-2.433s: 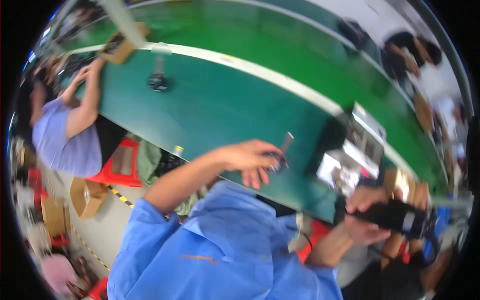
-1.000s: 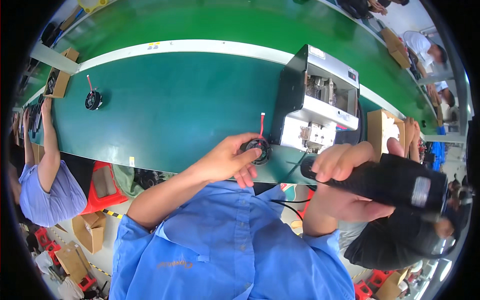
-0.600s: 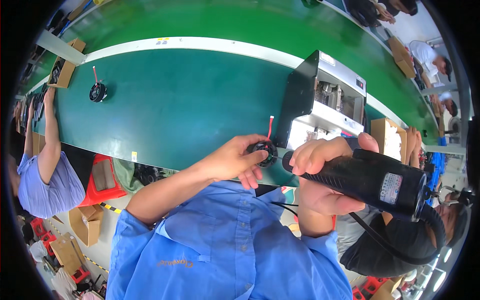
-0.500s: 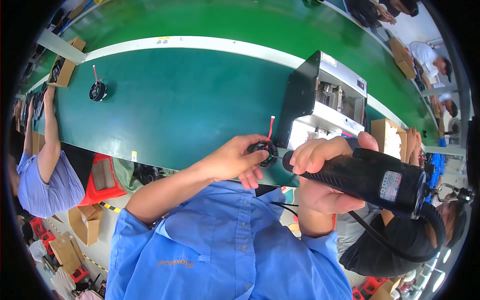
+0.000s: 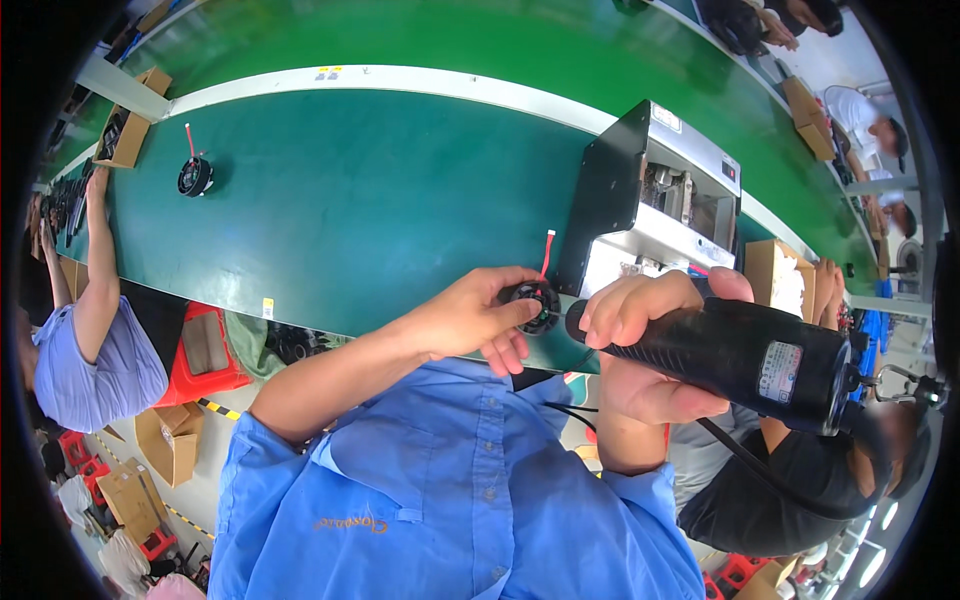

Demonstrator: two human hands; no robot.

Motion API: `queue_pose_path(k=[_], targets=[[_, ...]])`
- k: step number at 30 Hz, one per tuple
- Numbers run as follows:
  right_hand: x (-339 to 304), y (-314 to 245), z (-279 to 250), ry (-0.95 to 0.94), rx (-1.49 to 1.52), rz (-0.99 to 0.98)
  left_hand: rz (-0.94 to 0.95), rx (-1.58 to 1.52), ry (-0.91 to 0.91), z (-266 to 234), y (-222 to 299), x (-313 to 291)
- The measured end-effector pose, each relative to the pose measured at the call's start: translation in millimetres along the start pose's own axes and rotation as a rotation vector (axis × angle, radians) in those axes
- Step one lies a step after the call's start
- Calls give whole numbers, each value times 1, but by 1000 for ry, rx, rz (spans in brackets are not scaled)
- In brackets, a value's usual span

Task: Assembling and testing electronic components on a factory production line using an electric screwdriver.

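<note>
A small round black motor-like part (image 5: 541, 308) with a red wire lead standing up from it is pinched by my left hand (image 5: 492, 315) near the front edge of the green bench. My right hand (image 5: 650, 345) is wrapped round a black electric screwdriver (image 5: 730, 352), held nearly level. Its tip points left and meets the side of the round part; the exact contact is too small to make out. A cable and a metal hook are at the screwdriver's rear end.
Beyond my right hand stands a black and silver bench machine (image 5: 655, 200). A similar round black part (image 5: 195, 177) with a red lead lies at the far left of the bench (image 5: 380, 190). Cardboard boxes (image 5: 775, 278) and co-workers are on both sides; a red stool (image 5: 208, 350) is at left.
My hands, the round part and the screwdriver hold almost the same pose. The view has shifted very slightly. The co-worker's hand at the left has moved a little.
</note>
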State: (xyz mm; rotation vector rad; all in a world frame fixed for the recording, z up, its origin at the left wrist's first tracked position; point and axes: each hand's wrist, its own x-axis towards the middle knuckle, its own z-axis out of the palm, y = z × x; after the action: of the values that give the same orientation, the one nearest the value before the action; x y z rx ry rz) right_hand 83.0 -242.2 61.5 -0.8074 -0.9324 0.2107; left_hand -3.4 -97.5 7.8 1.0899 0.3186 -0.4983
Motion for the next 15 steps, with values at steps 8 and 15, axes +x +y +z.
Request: queue_pose_path(k=[8,15], targets=[[-2,3,6,41,3,-16,11,-38,3,0,0,-2],[-1,6,4,-59,-168,-16,0,-27,-15,-2,2,-2]])
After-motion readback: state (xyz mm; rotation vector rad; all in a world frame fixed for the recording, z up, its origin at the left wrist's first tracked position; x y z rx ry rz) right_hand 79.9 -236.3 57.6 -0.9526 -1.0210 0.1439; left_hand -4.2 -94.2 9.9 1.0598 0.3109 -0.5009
